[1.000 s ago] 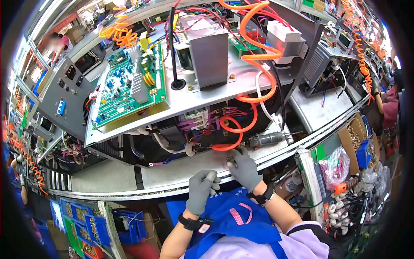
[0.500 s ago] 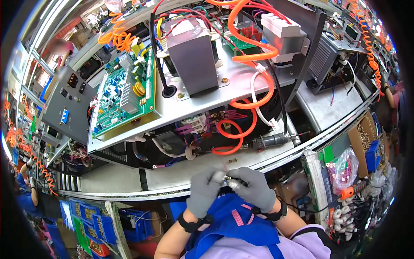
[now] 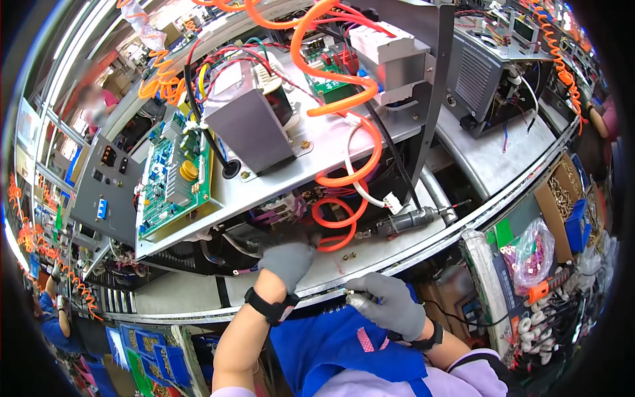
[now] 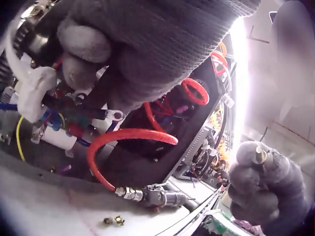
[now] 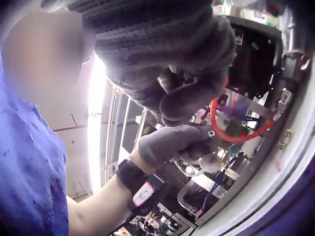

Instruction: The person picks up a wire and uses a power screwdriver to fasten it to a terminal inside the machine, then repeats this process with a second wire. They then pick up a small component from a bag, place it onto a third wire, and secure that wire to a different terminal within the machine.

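My left hand point(image 3: 288, 261), in a grey glove, reaches in at the open front of the unit. Its curled fingers pinch a dark cable point(image 4: 93, 110) that ends in a metal ring terminal point(image 4: 115, 115); a white lump point(image 4: 37, 93) sits around the cable behind it. In front of the bench edge, my gloved right hand point(image 3: 390, 304) pinches a small metal bolt point(image 4: 259, 155) between thumb and fingers. In the right wrist view the glove hides this bolt. Two small brass screws point(image 4: 113, 221) lie on the bench below the unit.
A grey air screwdriver point(image 3: 407, 221) on a coiled orange hose point(image 3: 367, 145) lies right of my left hand. Above are a grey metal box point(image 3: 248, 122) and a green circuit board point(image 3: 165, 185). Blue screw bins point(image 3: 169, 364) stand lower left, a carton of screws point(image 3: 559, 198) at right.
My hands were together over the bench edge at a small metal piece. The left has since moved up and left to the cable; the right keeps the bolt. The head view has shifted.
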The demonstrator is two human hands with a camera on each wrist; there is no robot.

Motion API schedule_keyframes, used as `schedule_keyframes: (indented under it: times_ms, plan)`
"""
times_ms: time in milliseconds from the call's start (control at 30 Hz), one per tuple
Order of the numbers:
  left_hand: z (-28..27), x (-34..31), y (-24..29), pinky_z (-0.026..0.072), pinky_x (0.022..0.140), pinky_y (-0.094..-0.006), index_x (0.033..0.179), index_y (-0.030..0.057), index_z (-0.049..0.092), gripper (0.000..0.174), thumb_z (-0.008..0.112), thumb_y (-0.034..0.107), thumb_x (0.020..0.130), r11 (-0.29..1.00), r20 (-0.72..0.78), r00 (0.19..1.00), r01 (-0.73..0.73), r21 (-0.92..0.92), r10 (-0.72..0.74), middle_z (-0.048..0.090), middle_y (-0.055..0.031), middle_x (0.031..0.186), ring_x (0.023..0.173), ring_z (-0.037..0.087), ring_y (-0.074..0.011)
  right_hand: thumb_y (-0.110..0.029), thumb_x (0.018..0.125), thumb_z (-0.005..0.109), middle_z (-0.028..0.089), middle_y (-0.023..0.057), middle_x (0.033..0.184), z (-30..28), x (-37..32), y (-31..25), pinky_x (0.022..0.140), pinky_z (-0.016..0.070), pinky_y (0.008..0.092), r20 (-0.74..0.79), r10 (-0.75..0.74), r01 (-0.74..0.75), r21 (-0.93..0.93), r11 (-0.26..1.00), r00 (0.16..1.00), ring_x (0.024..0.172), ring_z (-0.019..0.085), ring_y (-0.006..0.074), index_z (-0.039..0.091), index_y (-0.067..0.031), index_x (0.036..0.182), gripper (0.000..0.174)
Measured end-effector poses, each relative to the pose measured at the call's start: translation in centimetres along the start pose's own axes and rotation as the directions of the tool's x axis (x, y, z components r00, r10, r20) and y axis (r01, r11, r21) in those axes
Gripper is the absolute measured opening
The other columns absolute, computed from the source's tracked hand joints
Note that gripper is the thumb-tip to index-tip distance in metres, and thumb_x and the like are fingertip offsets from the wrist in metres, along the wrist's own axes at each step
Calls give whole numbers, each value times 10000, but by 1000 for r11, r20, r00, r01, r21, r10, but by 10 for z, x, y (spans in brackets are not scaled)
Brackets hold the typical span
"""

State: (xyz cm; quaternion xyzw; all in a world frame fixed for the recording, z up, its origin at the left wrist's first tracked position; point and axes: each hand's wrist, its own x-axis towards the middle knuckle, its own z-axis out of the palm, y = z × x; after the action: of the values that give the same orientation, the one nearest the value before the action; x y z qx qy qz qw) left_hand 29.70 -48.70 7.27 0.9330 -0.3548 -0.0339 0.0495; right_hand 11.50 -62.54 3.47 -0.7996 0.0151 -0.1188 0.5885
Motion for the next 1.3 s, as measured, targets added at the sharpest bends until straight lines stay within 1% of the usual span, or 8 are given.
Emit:
schedule_keyframes:
  times_ms: [167,267,367,633,833,933,1233,1300]
  plan:
    - [18,7,-4,521,659,-472,840,67,703,332,590,375,893,999,16,999,-37,40,36,679,-186,789,742,663,-385,-133,817,672,602,110,1144,1,34,2,655,515,398,5,-365,344,-345,873,931,805,630,263,683,-112,938,123]
    - [26,17,-13,522,712,-474,909,77,710,353,593,409,888,1000,77,997,3,-8,-2,692,-185,881,822,666,-379,-103,732,685,616,117,1130,8,57,10,692,538,395,211,-271,343,-599,723,939,874,641,280,684,-88,927,195]
    - [22,24,-17,516,746,-476,974,94,713,374,599,437,877,995,166,983,92,-40,-84,695,-174,965,888,664,-366,-94,718,644,619,107,1133,7,64,22,710,548,402,171,-122,209,-728,653,978,895,639,298,695,-91,910,198]
    - [35,13,-20,519,689,-439,940,103,743,250,659,316,837,947,-36,964,250,-201,-262,704,-158,855,794,677,-353,-98,730,638,619,85,1185,-16,56,37,730,565,405,159,-95,181,-712,678,983,907,644,294,689,-59,839,126]
    - [43,-2,-26,515,646,-482,916,112,709,154,602,206,858,965,-444,894,-66,-253,-55,679,-172,801,718,651,-378,-91,746,622,613,96,1234,-8,55,46,713,569,402,132,-106,169,-715,678,985,935,649,300,677,-34,858,137]
    - [32,-11,-17,537,684,-419,968,53,729,190,640,150,832,989,-415,898,121,-85,-145,703,-166,860,776,683,-345,-97,745,625,615,93,1226,-8,53,41,700,571,401,128,-129,182,-713,677,983,935,649,297,678,-35,851,134]
    - [40,-4,-34,522,668,-458,983,73,684,212,607,224,855,990,-418,905,22,-142,-80,687,-171,851,758,665,-370,-85,717,647,601,74,1225,-7,52,31,717,562,403,143,-85,161,-701,695,986,927,645,284,690,-64,842,134]
    - [43,9,-43,522,699,-458,992,74,693,236,596,242,857,964,-84,984,131,-233,-155,689,-179,889,803,669,-367,-94,726,654,603,84,1199,-6,53,29,727,556,411,165,-82,174,-693,700,983,922,643,290,690,-61,869,151]
